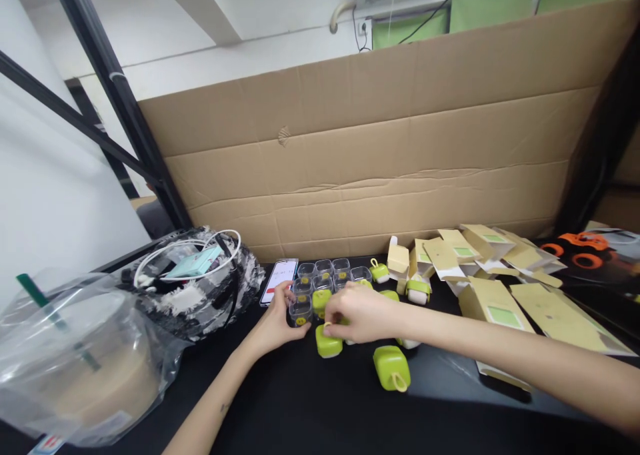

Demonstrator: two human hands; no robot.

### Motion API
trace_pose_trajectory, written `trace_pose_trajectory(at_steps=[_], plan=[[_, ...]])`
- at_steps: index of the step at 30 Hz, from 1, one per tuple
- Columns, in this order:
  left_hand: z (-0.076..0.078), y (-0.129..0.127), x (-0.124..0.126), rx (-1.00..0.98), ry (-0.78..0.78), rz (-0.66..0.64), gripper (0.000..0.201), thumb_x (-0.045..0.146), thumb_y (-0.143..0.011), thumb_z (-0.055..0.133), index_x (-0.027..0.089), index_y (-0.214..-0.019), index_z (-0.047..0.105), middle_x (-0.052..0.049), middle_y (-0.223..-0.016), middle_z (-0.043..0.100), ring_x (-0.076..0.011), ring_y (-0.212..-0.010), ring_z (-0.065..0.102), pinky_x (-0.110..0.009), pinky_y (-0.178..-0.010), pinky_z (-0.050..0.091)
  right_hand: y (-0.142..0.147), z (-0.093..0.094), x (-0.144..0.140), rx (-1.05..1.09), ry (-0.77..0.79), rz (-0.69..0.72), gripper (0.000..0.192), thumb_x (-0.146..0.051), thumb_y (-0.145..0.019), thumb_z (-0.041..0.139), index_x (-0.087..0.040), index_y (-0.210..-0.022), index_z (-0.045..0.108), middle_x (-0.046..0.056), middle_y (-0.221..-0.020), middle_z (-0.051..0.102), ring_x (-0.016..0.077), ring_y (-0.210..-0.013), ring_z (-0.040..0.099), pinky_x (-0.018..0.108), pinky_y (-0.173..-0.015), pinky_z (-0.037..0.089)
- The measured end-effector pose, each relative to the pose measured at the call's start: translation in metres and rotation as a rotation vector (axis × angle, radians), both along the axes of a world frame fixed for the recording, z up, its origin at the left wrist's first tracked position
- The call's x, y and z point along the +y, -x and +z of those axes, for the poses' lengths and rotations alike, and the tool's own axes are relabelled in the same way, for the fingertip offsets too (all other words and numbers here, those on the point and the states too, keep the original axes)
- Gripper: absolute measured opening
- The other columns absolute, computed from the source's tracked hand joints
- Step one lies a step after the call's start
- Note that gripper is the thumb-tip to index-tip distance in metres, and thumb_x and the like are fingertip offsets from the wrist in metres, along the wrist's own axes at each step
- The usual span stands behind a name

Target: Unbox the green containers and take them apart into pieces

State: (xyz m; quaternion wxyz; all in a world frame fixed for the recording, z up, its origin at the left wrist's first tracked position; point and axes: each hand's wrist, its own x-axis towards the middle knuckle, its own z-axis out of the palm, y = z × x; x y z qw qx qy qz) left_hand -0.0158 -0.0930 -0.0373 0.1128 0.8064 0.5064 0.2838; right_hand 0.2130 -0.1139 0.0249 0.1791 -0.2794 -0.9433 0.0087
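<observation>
left hand (pixel 277 327) pinching a small clear plastic cup (pixel 301 312) between closed fingertips; right hand (pixel 361 314) closed on a green case (pixel 329 343) just under its fingers. likely light, stiff, slick; best gripped by the sides.

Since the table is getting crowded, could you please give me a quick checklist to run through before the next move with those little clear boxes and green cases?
1. Left hand grips a clear box at the front of the cluster: ok.
2. Right hand is on a green case: ok, though whether it is gripped firmly, cannot tell.
3. Other clear boxes stand upright in rows: ok.
4. Loose green case lies apart from both hands: ok.
5. Phone lies close beside the boxes, near the left hand: not ok.
6. Folded cartons are heaped loosely on the right: not ok.
</observation>
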Motion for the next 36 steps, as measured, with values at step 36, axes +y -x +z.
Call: trace_pose_trajectory(at_steps=[36], plan=[[0.046, -0.032, 0.026, 0.471, 0.133, -0.097, 0.057, 0.050, -0.057, 0.076, 0.026, -0.107, 0.065, -0.011, -0.146, 0.029, -0.0412, -0.134, 0.018, -0.059, -0.106, 0.013, -0.013, 0.028, 0.044, 0.452, -0.031, -0.257, 0.017, -0.027, -0.091, 0.046, -0.015, -0.085, 0.057, 0.003, -0.085, 0.064, 0.0135, -0.078, 0.060, 0.025, -0.070, 0.046]])
